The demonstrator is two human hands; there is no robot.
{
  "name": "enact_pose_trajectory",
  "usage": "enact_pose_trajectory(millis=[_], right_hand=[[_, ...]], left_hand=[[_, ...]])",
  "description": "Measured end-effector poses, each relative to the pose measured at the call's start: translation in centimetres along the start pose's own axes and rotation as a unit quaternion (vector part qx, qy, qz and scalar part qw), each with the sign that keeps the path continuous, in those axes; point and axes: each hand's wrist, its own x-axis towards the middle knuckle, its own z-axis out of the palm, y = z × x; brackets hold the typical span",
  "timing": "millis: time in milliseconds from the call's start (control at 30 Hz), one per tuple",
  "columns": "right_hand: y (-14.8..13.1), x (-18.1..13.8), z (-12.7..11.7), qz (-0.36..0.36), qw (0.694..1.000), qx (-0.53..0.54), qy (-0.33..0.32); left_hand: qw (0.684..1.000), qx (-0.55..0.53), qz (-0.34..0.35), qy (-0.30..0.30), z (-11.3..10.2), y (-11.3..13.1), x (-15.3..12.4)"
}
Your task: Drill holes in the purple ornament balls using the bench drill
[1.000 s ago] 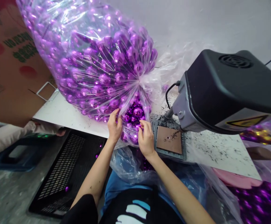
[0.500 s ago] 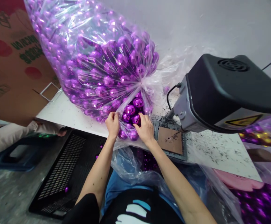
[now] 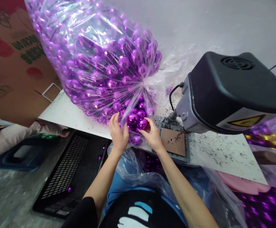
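A big clear plastic bag (image 3: 80, 63) full of shiny purple mirror balls lies on the white bench, gathered at its neck. Through an opening at its lower edge, several balls show bare. My right hand (image 3: 153, 134) pinches one purple mirror ball (image 3: 142, 123) between thumb and fingers at this opening. To the left of it, my left hand (image 3: 119, 133) rests against the film with its fingers stretched out and thumb apart. Another bare ball (image 3: 132, 119) sits between the two hands.
On the right stands a black-topped machine (image 3: 235, 91) with a warning label, over a brown board (image 3: 173, 141) on a metal base. Black shavings dot the bench (image 3: 225, 155). A black crate (image 3: 64, 171) sits lower left, a cardboard box (image 3: 14, 69) behind. Someone's sleeve (image 3: 14, 139) shows left.
My left hand has let go of the film pinch and spread its fingers, moving slightly right. My right hand has shifted a little right and holds a ball. The opening shows more balls.
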Motion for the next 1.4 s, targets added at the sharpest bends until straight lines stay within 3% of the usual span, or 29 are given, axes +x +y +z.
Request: enact_pose_trajectory(millis=[133,400,533,700,833,900,933,1000,1100,1200,1300,1400], right_hand=[[-0.1,-0.6,-0.5,0.049,0.993,0.106,-0.017],[-1.1,-3.5,-2.5,0.131,0.938,0.314,-0.073],[-0.6,-4.1,-3.2,0.148,0.920,0.356,-0.072],[-0.1,-4.6,-3.9,0.154,0.923,0.347,-0.057],[-0.9,-6.3,-4.8,0.152,0.947,0.283,-0.028],[-1.6,-7.8,-5.6,0.144,0.963,0.227,-0.008],[-2.1,-8.6,-6.2,0.141,0.971,0.192,-0.002],[-2.8,-10.1,-7.3,0.136,0.984,0.114,-0.003],[-3.2,-11.5,-8.7,0.139,0.990,0.005,-0.014],[-3.2,-12.2,-9.7,0.150,0.986,-0.067,-0.031],[-3.6,-12.8,-11.0,0.161,0.980,-0.100,-0.054],[-4.7,-13.2,-13.7,0.168,0.978,-0.107,-0.060]], left_hand=[[0.985,0.046,0.151,-0.066,0.9,0.8,-1.6],[0.968,0.096,0.144,-0.182,2.0,-0.1,-1.2],[0.968,0.086,0.139,-0.191,1.5,0.2,-1.0],[0.974,0.052,0.150,-0.164,0.7,0.6,-1.2],[0.983,-0.009,0.152,-0.102,-1.2,3.3,-2.0],[0.983,-0.088,0.116,-0.113,-2.3,5.3,-3.2],[0.972,-0.142,0.092,-0.162,-2.6,6.3,-3.9],[0.921,-0.250,0.012,-0.299,-2.6,8.1,-5.3],[0.796,-0.384,-0.168,-0.436,-1.2,9.4,-6.7],[0.700,-0.448,-0.296,-0.470,0.6,9.6,-7.0],[0.657,-0.465,-0.365,-0.468,1.5,9.4,-6.4],[0.595,-0.507,-0.408,-0.472,1.4,9.2,-5.7]])
